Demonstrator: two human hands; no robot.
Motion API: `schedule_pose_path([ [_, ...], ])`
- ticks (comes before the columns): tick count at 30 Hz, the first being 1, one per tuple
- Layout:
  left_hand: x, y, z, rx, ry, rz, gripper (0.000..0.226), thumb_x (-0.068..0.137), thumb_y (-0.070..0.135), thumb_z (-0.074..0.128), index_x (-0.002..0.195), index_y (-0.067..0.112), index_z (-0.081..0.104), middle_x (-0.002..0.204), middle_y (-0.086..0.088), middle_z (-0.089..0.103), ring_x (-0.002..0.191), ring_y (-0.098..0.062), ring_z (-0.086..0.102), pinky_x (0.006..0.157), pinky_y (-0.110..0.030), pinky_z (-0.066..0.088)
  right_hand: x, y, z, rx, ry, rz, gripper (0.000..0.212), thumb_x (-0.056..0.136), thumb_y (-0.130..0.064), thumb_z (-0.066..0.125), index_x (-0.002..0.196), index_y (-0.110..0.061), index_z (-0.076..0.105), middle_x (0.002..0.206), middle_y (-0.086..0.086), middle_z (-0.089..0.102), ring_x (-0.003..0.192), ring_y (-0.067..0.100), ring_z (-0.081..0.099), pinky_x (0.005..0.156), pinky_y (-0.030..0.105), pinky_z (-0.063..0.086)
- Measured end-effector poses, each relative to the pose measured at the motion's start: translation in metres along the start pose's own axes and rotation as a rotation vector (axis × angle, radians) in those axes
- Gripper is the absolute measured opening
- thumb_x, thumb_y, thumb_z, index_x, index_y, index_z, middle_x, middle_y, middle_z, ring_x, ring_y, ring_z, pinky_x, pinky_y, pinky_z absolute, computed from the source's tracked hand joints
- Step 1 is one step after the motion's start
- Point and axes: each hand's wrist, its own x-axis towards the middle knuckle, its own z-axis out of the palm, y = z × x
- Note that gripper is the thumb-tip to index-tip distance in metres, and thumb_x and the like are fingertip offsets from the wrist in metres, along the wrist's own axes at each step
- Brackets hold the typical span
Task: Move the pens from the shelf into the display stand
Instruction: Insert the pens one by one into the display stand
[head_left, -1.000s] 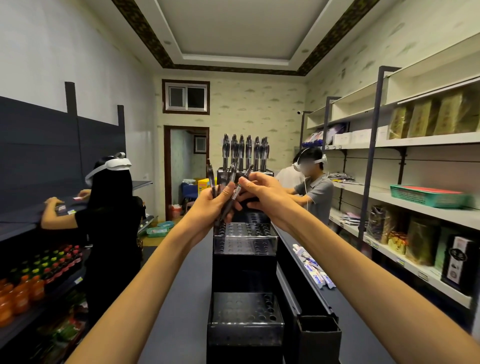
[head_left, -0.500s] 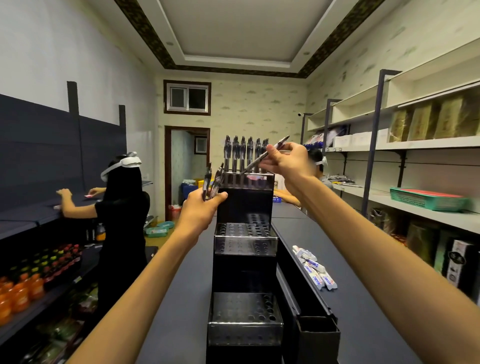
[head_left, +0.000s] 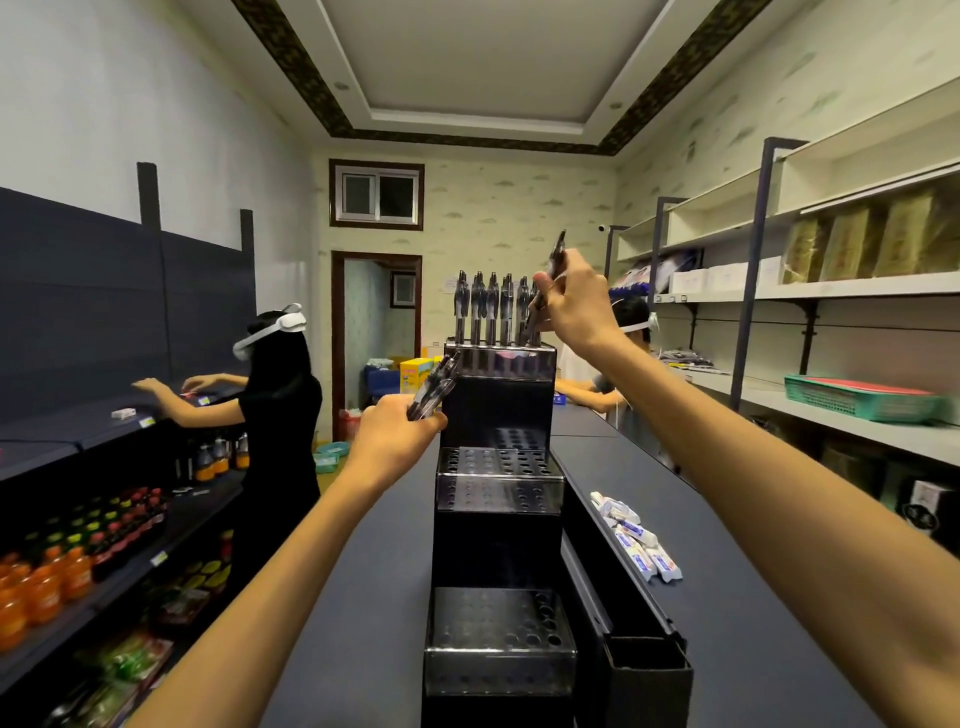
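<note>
Head view: a black stepped stand (head_left: 498, 488) rises at the middle of a dark shelf (head_left: 384, 587), with 3 perforated tiers climbing away from the camera. On the stand's top tier, 5 pens (head_left: 491, 309) stand upright in a row; a 6th may sit behind the right hand, though that cannot be told for sure.

Above the right end of that top tier, the right hand (head_left: 574, 306) pinches 1 pen (head_left: 546, 288) between thumb and curled fingers. This pen is tilted, its upper end up and to the right, its lower end down near the row's right end; whether the tip has reached a hole cannot be told.

Just left of the stand, level with its top tier, the left hand (head_left: 395, 444) grips a bundle (head_left: 434, 387) of several dark pens, fingers curled around their lower part. The bundle leans up toward the stand's left edge.

Right of the stand, white packets (head_left: 636, 535) lie in a line on the shelf. A black box (head_left: 649, 680) sits against the stand's near right corner. Left of the stand, a person in black (head_left: 280, 410) with a white headset reaches toward a dark rack. Behind the stand, another person (head_left: 631, 322) is partly hidden.
</note>
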Motion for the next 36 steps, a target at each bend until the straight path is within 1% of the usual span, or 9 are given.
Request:
schedule_pose_path([
  [4, -0.002, 0.001, -0.004, -0.009, 0.008, 0.012, 0.033, 0.088, 0.025, 0.068, 0.06, 0.015, 0.056, 0.053, 0.003, 0.046, 0.054, -0.016, 0.042, 0.053, -0.03, 0.031, 0.003, -0.003, 0.003, -0.034, -0.029, 0.015, 0.024, 0.1, -0.015, 0.062, 0.117, 0.002, 0.057, 0.104, 0.022, 0.068, 0.092, 0.034, 0.072, 0.081, 0.051, 0.061],
  [7, -0.002, 0.0, -0.007, 0.001, 0.008, 0.024, 0.038, 0.089, 0.025, 0.069, 0.056, 0.02, 0.052, 0.051, 0.007, 0.047, 0.053, -0.013, 0.043, 0.051, -0.027, 0.029, 0.003, 0.001, 0.007, -0.05, -0.087, 0.084, 0.027, 0.094, -0.02, 0.073, 0.097, 0.006, 0.066, 0.093, 0.024, 0.072, 0.083, 0.035, 0.074, 0.08, 0.051, 0.061],
  [11, -0.003, -0.003, -0.008, 0.015, -0.002, 0.043, 0.039, 0.09, 0.025, 0.069, 0.055, 0.022, 0.052, 0.049, 0.011, 0.046, 0.051, -0.01, 0.043, 0.049, -0.025, 0.029, 0.0, 0.006, 0.011, -0.18, -0.079, 0.092, 0.029, 0.088, -0.033, 0.078, 0.078, -0.005, 0.076, 0.074, 0.012, 0.075, 0.073, 0.02, 0.074, 0.084, 0.038, 0.06],
  [15, -0.003, -0.003, -0.007, -0.002, -0.035, 0.041, 0.028, 0.089, 0.025, 0.069, 0.063, 0.018, 0.062, 0.045, 0.011, 0.046, 0.05, -0.009, 0.043, 0.05, -0.024, 0.03, 0.002, 0.005, 0.01, -0.228, -0.063, 0.103, 0.032, 0.087, -0.038, 0.078, 0.079, -0.007, 0.079, 0.074, 0.009, 0.074, 0.082, 0.021, 0.071, 0.082, 0.031, 0.055],
  [20, -0.005, 0.001, -0.003, 0.015, -0.033, 0.049, 0.042, 0.088, 0.025, 0.07, 0.054, 0.023, 0.047, 0.042, 0.013, 0.044, 0.047, -0.007, 0.042, 0.047, -0.025, 0.03, 0.001, 0.008, 0.01, -0.258, -0.165, 0.141, 0.035, 0.086, -0.037, 0.079, 0.091, -0.003, 0.08, 0.088, 0.017, 0.076, 0.087, 0.023, 0.07, 0.087, 0.037, 0.057],
  [26, -0.006, 0.005, -0.001, 0.012, -0.042, 0.064, 0.037, 0.089, 0.024, 0.071, 0.057, 0.024, 0.05, 0.042, 0.016, 0.049, 0.046, 0.002, 0.052, 0.04, -0.011, 0.033, -0.007, 0.01, 0.008, -0.219, -0.208, 0.166, 0.034, 0.077, -0.027, 0.088, 0.099, -0.003, 0.079, 0.094, 0.013, 0.077, 0.088, 0.018, 0.068, 0.087, 0.034, 0.057],
  [31, -0.006, 0.008, 0.004, -0.045, -0.073, 0.021, 0.041, 0.088, 0.04, 0.074, 0.059, 0.025, 0.05, 0.046, 0.015, 0.051, 0.049, -0.003, 0.048, 0.041, -0.013, 0.032, -0.034, 0.008, 0.006, -0.174, 0.048, 0.017, 0.014, 0.083, -0.008, 0.072, 0.097, -0.007, 0.073, 0.09, 0.008, 0.074, 0.089, 0.024, 0.069, 0.086, 0.042, 0.056],
  [33, -0.006, 0.01, 0.008, -0.073, -0.058, 0.014, 0.04, 0.086, 0.044, 0.076, 0.06, 0.026, 0.051, 0.046, 0.016, 0.05, 0.048, -0.002, 0.048, 0.04, -0.012, 0.033, -0.046, 0.007, 0.006, -0.045, -0.076, 0.077, 0.009, 0.082, -0.014, 0.074, 0.09, -0.009, 0.076, 0.085, 0.007, 0.075, 0.086, 0.022, 0.071, 0.081, 0.039, 0.06],
  [36, -0.007, 0.016, 0.012, -0.104, -0.081, 0.01, 0.035, 0.085, 0.043, 0.077, 0.064, 0.026, 0.056, 0.046, 0.016, 0.053, 0.045, -0.001, 0.049, 0.039, -0.011, 0.032, -0.066, 0.004, 0.009, 0.163, -0.483, 0.247, 0.017, 0.082, -0.027, 0.081, 0.089, -0.011, 0.079, 0.085, 0.007, 0.078, 0.079, 0.013, 0.07, 0.07, 0.025, 0.057],
])
